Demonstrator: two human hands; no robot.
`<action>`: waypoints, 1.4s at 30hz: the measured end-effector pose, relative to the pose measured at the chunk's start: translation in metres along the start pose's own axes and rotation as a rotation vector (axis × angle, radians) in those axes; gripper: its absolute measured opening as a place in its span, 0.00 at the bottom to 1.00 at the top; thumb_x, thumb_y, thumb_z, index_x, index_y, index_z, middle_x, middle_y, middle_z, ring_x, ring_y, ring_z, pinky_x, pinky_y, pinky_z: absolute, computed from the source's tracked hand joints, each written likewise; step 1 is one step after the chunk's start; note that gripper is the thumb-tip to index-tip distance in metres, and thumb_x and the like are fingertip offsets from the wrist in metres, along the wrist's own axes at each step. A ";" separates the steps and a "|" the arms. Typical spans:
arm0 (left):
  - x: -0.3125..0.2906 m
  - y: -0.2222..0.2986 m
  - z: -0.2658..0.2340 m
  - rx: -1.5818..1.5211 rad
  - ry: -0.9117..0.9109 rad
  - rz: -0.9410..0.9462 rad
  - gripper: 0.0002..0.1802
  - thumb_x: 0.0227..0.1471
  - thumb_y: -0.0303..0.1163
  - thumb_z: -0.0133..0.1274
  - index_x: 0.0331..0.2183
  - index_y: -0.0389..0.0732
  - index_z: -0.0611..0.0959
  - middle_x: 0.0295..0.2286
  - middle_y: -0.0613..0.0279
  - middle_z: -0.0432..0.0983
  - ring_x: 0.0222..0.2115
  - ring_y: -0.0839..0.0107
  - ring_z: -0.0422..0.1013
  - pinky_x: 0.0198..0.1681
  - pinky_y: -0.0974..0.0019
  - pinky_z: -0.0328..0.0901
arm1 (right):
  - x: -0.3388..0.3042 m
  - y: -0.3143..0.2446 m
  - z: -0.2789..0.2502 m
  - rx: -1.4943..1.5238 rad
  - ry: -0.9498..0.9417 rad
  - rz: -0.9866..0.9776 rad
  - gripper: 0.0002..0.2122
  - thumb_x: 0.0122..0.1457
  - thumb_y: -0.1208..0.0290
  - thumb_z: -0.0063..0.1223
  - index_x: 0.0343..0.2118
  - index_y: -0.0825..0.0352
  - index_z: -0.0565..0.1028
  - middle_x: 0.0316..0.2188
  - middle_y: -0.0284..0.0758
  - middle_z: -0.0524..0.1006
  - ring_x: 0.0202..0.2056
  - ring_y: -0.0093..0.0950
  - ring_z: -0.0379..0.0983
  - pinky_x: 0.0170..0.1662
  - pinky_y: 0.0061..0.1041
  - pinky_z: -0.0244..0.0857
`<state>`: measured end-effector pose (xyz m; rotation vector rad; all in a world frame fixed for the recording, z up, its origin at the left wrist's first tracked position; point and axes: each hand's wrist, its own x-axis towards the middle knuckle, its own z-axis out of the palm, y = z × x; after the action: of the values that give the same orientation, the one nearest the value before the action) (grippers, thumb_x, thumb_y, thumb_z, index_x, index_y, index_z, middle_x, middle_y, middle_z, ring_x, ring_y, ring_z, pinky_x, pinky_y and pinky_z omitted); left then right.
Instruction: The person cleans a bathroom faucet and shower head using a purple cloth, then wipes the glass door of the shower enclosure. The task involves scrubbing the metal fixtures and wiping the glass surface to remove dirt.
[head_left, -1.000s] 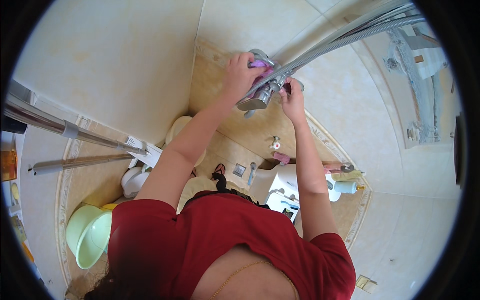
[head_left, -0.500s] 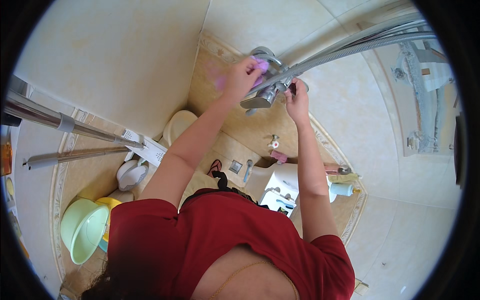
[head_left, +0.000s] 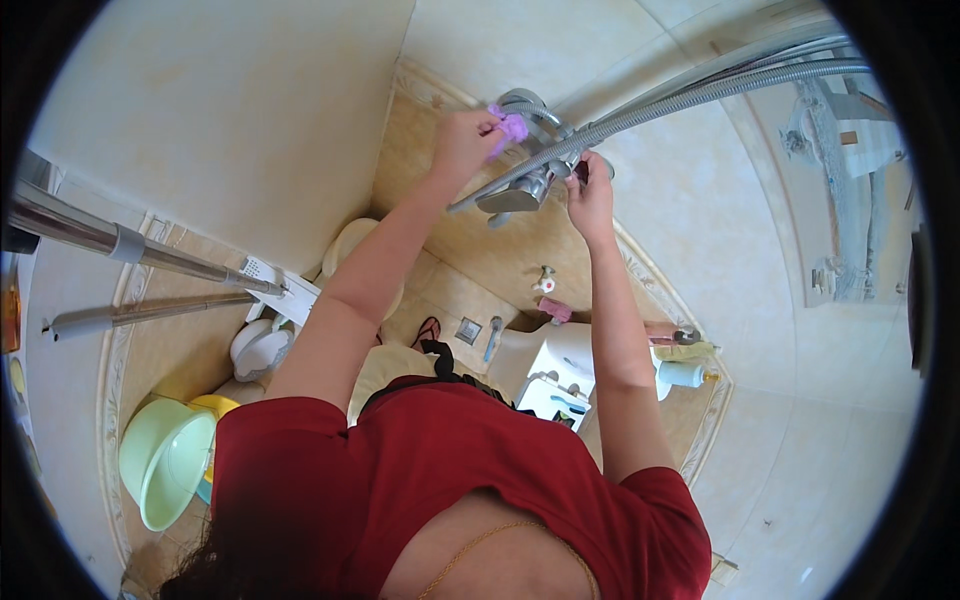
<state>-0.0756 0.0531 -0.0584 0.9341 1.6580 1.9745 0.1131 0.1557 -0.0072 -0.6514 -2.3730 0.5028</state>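
Observation:
A purple cloth is pinched in my left hand, at the left end of the chrome shower mixer on the tiled wall. The cloth is bunched up beside a round wall fitting. My right hand has its fingers curled around the right end of the mixer; the part under the fingertips is mostly hidden. A ribbed metal shower hose crosses in front of the mixer, between my two hands, and runs off to the upper right.
Below the mixer is a small wall tap. A white cabinet and a light blue bottle stand near my right forearm. To the left are metal poles, a green basin and a white jug-like container. A drain lies in the floor.
My left hand has shifted a little to the left with the purple cloth, drawing away from the mixer. My right hand stays at the mixer's right end.

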 end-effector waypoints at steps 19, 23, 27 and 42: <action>0.001 -0.012 0.024 -0.112 -0.094 0.029 0.10 0.44 0.26 0.59 0.33 0.36 0.84 0.24 0.56 0.80 0.25 0.73 0.75 0.30 0.71 0.69 | -0.001 0.004 -0.001 0.067 -0.008 0.062 0.14 0.50 0.84 0.55 0.39 0.69 0.67 0.34 0.42 0.70 0.34 0.36 0.70 0.40 0.31 0.65; 0.010 -0.024 0.012 -0.124 0.064 -0.020 0.10 0.43 0.26 0.59 0.32 0.35 0.84 0.24 0.55 0.80 0.25 0.73 0.76 0.31 0.70 0.69 | 0.002 0.003 0.003 0.023 0.030 -0.006 0.13 0.49 0.85 0.54 0.38 0.69 0.68 0.35 0.42 0.71 0.35 0.37 0.70 0.40 0.31 0.65; -0.005 0.004 0.024 -0.029 -0.007 0.034 0.10 0.42 0.26 0.59 0.31 0.35 0.84 0.23 0.54 0.80 0.24 0.72 0.76 0.31 0.69 0.70 | 0.000 0.000 0.003 0.039 0.028 -0.001 0.13 0.49 0.85 0.54 0.38 0.69 0.68 0.35 0.42 0.71 0.35 0.37 0.70 0.40 0.31 0.66; 0.007 0.020 0.020 0.017 -0.117 -0.061 0.11 0.44 0.31 0.60 0.31 0.35 0.84 0.23 0.57 0.80 0.24 0.72 0.75 0.31 0.69 0.69 | 0.001 0.003 0.003 0.117 0.042 0.005 0.12 0.48 0.83 0.56 0.36 0.68 0.69 0.32 0.41 0.72 0.35 0.38 0.69 0.40 0.33 0.64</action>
<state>-0.0641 0.0677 -0.0356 0.9737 1.6217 1.8327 0.1119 0.1581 -0.0103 -0.6088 -2.2845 0.6187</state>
